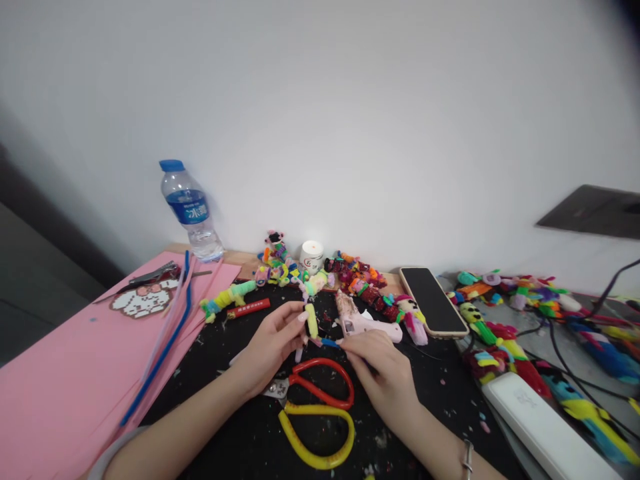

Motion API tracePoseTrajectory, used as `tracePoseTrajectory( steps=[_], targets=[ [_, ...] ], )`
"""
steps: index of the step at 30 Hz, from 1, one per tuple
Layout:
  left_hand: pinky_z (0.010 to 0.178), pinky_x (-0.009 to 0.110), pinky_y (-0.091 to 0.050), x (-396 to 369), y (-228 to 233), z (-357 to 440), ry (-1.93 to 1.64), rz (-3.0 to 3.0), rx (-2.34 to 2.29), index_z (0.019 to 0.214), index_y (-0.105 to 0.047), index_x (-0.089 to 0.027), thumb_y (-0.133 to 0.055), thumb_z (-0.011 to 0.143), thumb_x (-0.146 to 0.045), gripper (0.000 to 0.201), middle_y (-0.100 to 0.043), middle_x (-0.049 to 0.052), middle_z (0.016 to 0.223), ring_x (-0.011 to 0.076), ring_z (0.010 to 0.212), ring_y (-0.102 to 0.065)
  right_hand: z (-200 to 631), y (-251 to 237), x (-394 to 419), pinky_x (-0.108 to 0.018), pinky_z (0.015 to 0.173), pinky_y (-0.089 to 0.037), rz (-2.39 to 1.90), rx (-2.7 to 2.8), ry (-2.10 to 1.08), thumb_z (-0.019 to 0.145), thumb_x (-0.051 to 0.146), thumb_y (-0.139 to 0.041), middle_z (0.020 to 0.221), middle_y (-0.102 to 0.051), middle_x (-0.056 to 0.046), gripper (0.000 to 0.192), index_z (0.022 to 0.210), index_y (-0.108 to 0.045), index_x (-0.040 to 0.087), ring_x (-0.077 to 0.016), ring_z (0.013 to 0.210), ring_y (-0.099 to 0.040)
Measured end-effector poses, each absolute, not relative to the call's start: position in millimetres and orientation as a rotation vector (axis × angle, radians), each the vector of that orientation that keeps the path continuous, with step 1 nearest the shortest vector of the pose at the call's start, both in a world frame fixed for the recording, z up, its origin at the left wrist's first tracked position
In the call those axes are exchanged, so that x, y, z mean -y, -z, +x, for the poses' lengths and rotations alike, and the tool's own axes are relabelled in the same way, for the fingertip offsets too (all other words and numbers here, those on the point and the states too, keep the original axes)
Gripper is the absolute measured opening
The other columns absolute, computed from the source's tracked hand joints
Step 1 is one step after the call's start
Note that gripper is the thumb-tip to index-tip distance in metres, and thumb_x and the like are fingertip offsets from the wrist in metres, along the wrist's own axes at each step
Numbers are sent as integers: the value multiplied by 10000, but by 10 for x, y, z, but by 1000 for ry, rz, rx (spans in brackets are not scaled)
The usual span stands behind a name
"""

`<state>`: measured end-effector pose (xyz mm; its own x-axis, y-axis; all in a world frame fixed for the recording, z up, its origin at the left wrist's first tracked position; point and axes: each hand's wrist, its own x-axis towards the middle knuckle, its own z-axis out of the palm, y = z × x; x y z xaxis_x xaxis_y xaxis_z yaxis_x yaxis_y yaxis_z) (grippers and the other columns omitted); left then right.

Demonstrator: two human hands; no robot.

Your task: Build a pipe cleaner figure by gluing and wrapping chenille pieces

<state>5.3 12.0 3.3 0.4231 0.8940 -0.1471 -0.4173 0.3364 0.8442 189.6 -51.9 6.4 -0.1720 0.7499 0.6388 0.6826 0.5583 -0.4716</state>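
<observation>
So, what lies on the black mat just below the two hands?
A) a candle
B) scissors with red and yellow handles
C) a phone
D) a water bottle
B: the scissors lie on the mat right under the left hand and right hand.

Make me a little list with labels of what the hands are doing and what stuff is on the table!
left hand: pinches a yellow fuzzy roll upright
right hand: pinches a blue pipe cleaner end beside the roll
under the hands: scissors, red and yellow handles
behind: pink glue gun, lit candle, phone
left side: pink sheet, water bottle
</observation>
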Motion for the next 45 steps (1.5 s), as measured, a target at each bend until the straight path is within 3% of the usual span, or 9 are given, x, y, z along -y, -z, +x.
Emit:
tracePoseTrajectory(
  steps=[5,12,17,24,45],
  targets=[
    [604,215,-458,-94,7,33,-847,1012,-715,959,-589,-189,-652,763,-278,224,-605,12,775,108,627,-577,1972,-23,514,-306,753,-535,-1234,1764,-151,850,122,-506,874,-708,-28,183,917,-643,222,-175,823,-661],
    [748,281,-499,-77,42,31,-707,1074,-644,950,-554,-201,-622,784,-237,182,-639,45,910,157,774,-641,2011,-21,549,-305,727,-532,-1240,1803,-71,850,94,-472,859,-686,-56,212,971,-609,202,-183,821,-647],
    [755,264,-502,-75,56,32,-668,1043,-612,951,-552,-199,-637,774,-226,198,-644,37,900,141,770,-643,2011,-65,565,-325,724,-523,-1120,1926,34,840,53,-486,897,-694,-54,294,1044,-618,217,-187,826,-640],
    [805,275,-492,-75,43,39,-616,1038,-554,951,-529,-180,-628,791,-191,188,-644,19,912,119,789,-633,1991,-63,569,-348,692,-505,-1007,1937,75,812,23,-533,906,-698,-75,276,1011,-640,182,-198,805,-639],
    [785,236,-495,-84,45,22,-605,1035,-582,945,-532,-184,-652,779,-195,206,-640,-8,871,111,792,-649,1993,-28,589,-341,777,-472,-968,2029,-129,822,-1,-517,981,-650,-66,343,1092,-583,199,-180,900,-581]
  ],
)
